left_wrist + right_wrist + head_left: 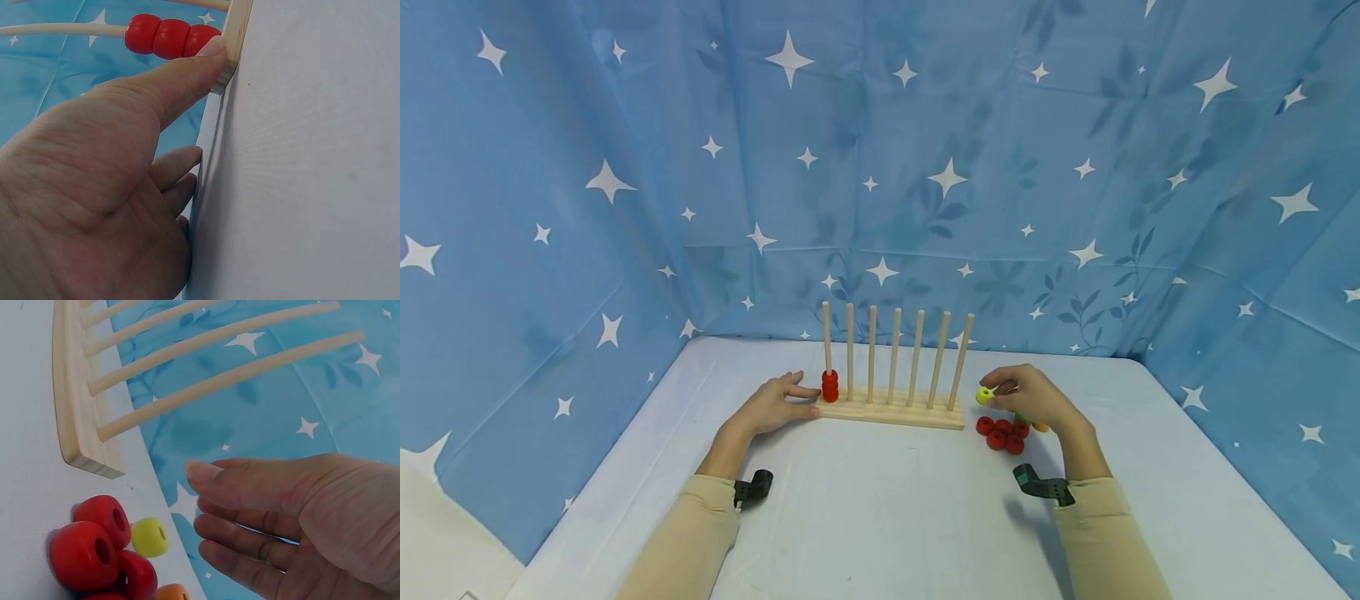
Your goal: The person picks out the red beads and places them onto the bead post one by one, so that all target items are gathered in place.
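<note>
A wooden peg rack has a row of upright pegs. Three red beads are stacked on its leftmost peg. My left hand holds that end of the base, thumb at the front corner and index finger farther back; the index is hidden in the left wrist view. Over the loose beads at the rack's right end hovers my right hand, thumb and fingers slightly bent. A yellow bead lies on the table below its fingertips, apart from them in the right wrist view.
Several loose red beads cluster in front of the yellow one. An orange bead and a green bead lie partly hidden near them. The white table meets a blue star-patterned curtain at the back.
</note>
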Demonstrator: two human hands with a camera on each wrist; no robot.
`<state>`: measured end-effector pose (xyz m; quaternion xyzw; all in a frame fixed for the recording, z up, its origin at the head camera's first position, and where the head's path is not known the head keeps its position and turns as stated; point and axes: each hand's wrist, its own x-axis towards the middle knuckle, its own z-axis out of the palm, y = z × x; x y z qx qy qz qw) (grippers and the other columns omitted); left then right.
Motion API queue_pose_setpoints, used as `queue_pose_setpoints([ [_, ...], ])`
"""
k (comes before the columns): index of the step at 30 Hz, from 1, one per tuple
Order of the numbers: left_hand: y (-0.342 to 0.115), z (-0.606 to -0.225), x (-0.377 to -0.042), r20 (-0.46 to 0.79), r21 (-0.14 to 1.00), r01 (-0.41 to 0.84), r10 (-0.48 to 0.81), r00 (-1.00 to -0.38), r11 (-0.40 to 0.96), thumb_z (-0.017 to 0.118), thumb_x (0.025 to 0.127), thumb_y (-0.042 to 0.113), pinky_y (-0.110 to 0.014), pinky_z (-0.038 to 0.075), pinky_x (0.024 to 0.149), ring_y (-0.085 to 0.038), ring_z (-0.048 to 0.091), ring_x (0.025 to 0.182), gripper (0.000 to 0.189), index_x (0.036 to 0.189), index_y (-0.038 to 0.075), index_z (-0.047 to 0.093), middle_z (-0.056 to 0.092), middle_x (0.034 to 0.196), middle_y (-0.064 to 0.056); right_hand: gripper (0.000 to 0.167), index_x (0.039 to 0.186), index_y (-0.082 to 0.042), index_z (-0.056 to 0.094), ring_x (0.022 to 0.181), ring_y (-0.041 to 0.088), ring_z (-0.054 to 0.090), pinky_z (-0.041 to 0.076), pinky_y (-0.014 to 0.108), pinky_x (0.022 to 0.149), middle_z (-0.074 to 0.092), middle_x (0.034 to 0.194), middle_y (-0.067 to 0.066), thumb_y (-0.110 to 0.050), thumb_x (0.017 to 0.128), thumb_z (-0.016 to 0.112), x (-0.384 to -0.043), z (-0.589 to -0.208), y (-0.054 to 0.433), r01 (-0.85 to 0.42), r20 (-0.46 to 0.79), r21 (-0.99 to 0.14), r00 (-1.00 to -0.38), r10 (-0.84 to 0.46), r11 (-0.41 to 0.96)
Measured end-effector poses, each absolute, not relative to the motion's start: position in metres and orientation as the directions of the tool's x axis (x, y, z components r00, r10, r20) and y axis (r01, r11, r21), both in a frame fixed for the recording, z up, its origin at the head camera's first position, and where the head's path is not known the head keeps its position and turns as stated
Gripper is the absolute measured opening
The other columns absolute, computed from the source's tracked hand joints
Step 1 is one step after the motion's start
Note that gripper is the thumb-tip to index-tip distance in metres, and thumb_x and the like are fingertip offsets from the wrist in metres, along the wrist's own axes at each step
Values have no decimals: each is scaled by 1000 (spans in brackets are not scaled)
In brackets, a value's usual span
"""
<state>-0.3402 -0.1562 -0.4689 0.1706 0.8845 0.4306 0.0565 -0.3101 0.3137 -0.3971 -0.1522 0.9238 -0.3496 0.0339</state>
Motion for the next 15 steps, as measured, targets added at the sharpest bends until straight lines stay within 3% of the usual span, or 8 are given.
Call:
queue_pose_setpoints([
  [15,-156,-468,-341,44,771,255,351,-936,584,83,90,32,-69,15,125,-47,15,159,47,131,11,74,32,167,-24,33,123,4,72,99,25,65,56,37,83,73,117,21,1,90,73,-313,-408,308,-252,3,-669,-942,-336,699],
])
